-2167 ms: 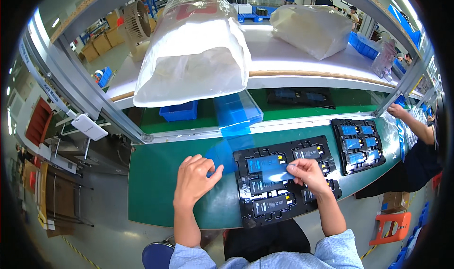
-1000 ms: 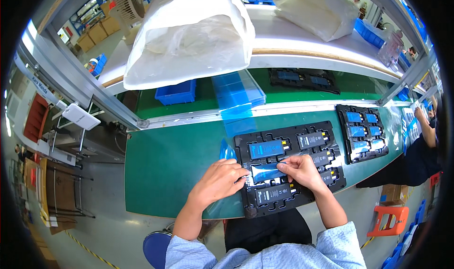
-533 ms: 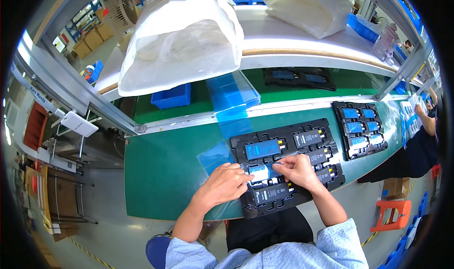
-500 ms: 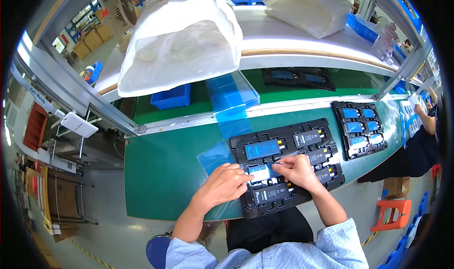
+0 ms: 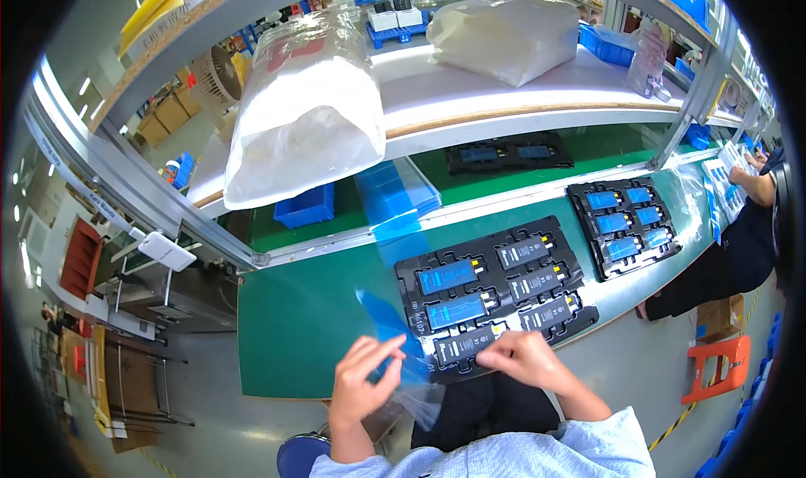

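Note:
A black plastic tray [image 5: 407, 283] on the green table in front of me holds several flat battery packs in two columns. In the left column, the far battery pack [image 5: 447, 276] and the middle battery pack [image 5: 457, 311] have blue film on top. The near battery pack [image 5: 460, 349] is dark grey, like those in the right column. My left hand [image 5: 363, 381], thumb and forefinger brought together, grips a clear plastic sheet with a blue strip [image 5: 382, 323], tilted up beside the tray. Closed fingers of my right hand [image 5: 529, 362] hover by the near battery pack; anything in them is hidden.
A second tray of blue-topped batteries [image 5: 624, 226] lies to the right. Film sheets [image 5: 395, 194], a blue bin [image 5: 306, 207] and another tray [image 5: 508, 153] are under the shelf [image 5: 504, 112]. Large plastic bags [image 5: 311, 117] sit above. Another person [image 5: 756, 201] works at far right.
My left hand has moved left and down from the middle battery, and the plastic sheet has lifted and turned with it. My right hand has drawn back toward me. The middle battery's blue film is now uncovered.

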A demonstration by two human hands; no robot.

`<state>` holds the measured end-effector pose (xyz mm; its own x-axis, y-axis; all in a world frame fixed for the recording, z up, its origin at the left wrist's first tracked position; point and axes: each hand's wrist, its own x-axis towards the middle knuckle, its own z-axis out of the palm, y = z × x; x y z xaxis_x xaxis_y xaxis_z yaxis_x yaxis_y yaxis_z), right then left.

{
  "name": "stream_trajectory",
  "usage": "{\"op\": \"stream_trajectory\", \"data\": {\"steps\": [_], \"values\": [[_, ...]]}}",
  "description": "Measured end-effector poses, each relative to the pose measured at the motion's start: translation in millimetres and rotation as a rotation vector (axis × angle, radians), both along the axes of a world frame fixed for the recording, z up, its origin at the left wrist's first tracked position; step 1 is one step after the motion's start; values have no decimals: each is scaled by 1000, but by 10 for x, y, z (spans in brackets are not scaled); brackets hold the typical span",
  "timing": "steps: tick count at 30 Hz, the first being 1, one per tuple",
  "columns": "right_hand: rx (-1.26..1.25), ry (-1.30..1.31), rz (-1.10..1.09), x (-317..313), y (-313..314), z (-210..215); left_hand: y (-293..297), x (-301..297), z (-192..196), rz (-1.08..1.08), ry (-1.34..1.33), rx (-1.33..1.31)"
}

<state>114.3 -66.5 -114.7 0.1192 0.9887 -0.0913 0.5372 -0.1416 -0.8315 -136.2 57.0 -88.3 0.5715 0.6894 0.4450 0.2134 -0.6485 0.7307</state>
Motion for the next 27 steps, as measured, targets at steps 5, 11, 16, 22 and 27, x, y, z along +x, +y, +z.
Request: {"op": "stream_trajectory", "data": {"steps": [5, 11, 16, 22, 27], "values": [[-121, 847, 60, -196, -362, -236, -708, 82, -134, 15, -130, -4], [248, 517, 81, -53, -565, -218, -1158, 255, -298, 39, -210, -395], [422, 356, -5, 1, -780, -145, -1246, 321, -351, -67, -265, -578], [495, 340, -55, 68, -951, -197, -1299, 476, -422, -242, -382, -765], [571, 268, 12, 117, -972, -120, -1364, 554, -454, -196, -366, -905]]}}
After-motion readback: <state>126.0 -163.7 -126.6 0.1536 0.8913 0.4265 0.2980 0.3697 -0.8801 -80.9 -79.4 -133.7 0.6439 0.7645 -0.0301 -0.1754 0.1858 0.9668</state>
